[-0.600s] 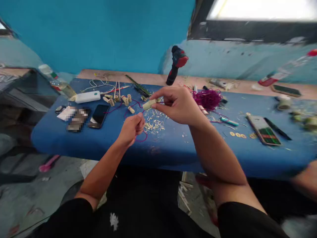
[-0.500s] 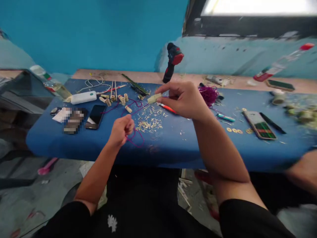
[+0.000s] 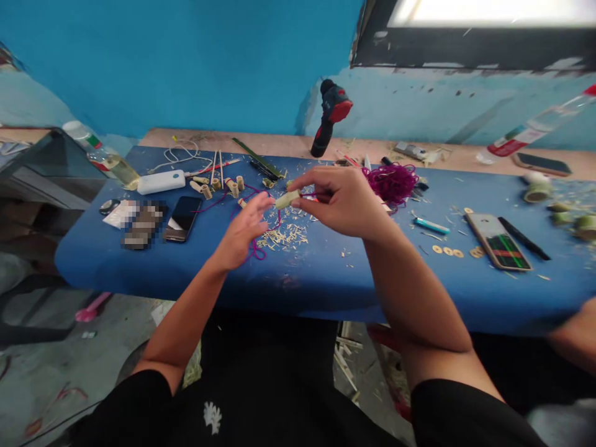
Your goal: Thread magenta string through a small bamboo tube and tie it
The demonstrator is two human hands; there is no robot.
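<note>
Blue padding covers the bench point(image 3: 326, 279), strewn with pale shavings point(image 3: 286, 233). Above them the right hand point(image 3: 342, 200) pinches a short bamboo piece point(image 3: 287, 199), its grip clamped on one end. The left hand point(image 3: 242, 233) reaches in, fingers apart, touching purple cord point(image 3: 255, 251). Good threading, I judge, needs the piece held level and the cord end stiff. Cut bamboo tubes point(image 3: 218, 185) and a phone point(image 3: 184, 217) lie beyond.

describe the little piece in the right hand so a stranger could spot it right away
On the blue table, just above the pile of pale shavings, the right hand pinches a short pale bamboo piece by its fingertips. Similar cut pieces lie loose to the left; this one alone is held up, with purple cord trailing to the left hand.
</note>
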